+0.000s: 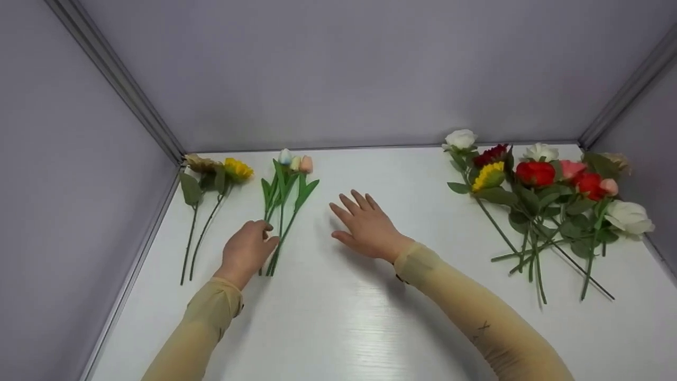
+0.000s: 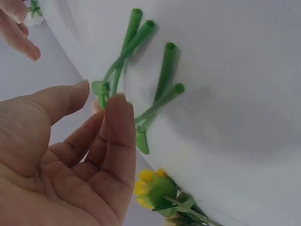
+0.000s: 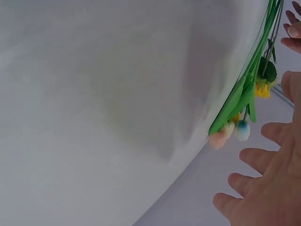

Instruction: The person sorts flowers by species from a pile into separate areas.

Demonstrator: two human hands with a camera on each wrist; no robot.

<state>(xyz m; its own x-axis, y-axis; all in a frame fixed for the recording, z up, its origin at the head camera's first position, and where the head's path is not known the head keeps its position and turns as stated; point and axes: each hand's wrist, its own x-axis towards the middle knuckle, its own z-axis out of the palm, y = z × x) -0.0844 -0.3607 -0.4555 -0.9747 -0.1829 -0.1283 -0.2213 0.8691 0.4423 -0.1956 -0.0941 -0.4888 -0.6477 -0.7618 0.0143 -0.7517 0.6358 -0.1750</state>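
Note:
A small bunch of tulips (image 1: 305, 165) with blue-white, pale yellow and peach heads lies on the white table. My left hand (image 1: 246, 251) is over the lower part of their stems. In the left wrist view, a gap shows between its thumb and bent fingers (image 2: 120, 127), and the green stem ends (image 2: 168, 66) lie just beyond; whether a fingertip touches them I cannot tell. Right of the tulips, my right hand (image 1: 370, 227) hovers palm down with its fingers spread, holding nothing. The tulip heads (image 3: 242, 131) also show beyond it in the right wrist view.
At the left lie a yellow sunflower (image 1: 238, 169) and a tan flower (image 1: 200, 162) with long stems. A mixed pile at the right holds red flowers (image 1: 535, 173), white roses (image 1: 629, 218) and another sunflower (image 1: 488, 177). Grey panels (image 1: 370, 74) wall the table (image 1: 365, 328).

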